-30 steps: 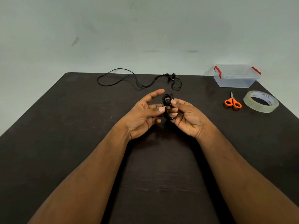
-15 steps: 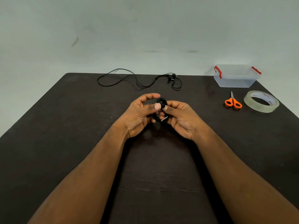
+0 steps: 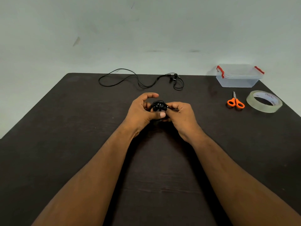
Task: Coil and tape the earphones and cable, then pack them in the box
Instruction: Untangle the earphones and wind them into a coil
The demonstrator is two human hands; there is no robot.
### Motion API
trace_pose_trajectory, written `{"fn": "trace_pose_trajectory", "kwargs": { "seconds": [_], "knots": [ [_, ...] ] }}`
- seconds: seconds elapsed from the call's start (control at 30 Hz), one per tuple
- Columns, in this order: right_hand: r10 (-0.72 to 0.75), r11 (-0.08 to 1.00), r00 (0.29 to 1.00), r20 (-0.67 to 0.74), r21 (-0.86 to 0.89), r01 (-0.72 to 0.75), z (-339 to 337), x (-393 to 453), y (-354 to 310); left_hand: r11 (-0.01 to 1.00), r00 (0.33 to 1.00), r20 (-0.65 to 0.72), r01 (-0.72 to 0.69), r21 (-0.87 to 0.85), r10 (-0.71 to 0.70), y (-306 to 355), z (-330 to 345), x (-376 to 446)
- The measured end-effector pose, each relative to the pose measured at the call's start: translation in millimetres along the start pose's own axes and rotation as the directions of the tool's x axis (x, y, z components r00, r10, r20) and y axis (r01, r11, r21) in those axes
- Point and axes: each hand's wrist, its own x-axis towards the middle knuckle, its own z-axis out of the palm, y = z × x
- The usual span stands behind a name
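A small black coil of earphones [image 3: 159, 107] sits between both hands above the middle of the dark table [image 3: 65, 144]. My left hand [image 3: 142, 111] curls round its left side, thumb pressed on the front. My right hand [image 3: 180, 116] pinches the coil's right side. A second black cable [image 3: 136, 79] lies loose and uncoiled along the table's far edge. The clear plastic box [image 3: 238, 77] with red clips stands closed at the far right. A roll of clear tape [image 3: 264, 101] lies flat in front of the box.
Orange-handled scissors [image 3: 235, 101] lie between the tape roll and my hands, blades pointing away. A pale wall rises behind the table's far edge.
My left fingers, spread open a second ago, have curled in around the coil. Both hands have drawn closer together, and the coil is now more hidden between them.
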Motion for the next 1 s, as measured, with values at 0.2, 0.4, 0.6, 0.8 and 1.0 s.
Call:
{"fn": "trace_pose_trajectory", "kwargs": {
  "seconds": [0.2, 0.4, 0.6, 0.8, 1.0],
  "knots": [
    [0.026, 0.997, 1.0, -0.012, 0.074, -0.025, 0.3, 0.3, -1.6, 0.983, 0.997, 0.026, 0.073, -0.165, -0.07, -0.1, -5.8, 3.2],
    [0.03, 0.995, 0.999, 0.015, 0.09, -0.031, 0.8, -1.9, -3.6, 0.993, 0.989, -0.134, 0.044, -0.107, -0.058, 0.1, 4.6, 4.1],
    [0.057, 0.98, 0.996, 0.07, 0.186, -0.069, -2.3, -3.3, -7.3, 0.956, 0.944, -0.265, -0.123, 0.268, 0.196, -3.7, 7.7, 1.1],
    [0.029, 0.985, 0.999, -0.02, 0.174, -0.025, -2.4, -2.5, -6.3, 0.999, 0.996, -0.084, -0.028, -0.041, 0.024, 1.0, 0.0, 0.4],
    [0.009, 0.991, 0.995, -0.099, 0.137, 0.005, -2.7, 0.6, -3.8, 0.997, 0.998, -0.012, 0.057, -0.051, -0.058, 3.0, -10.8, 2.3]
  ]
}}
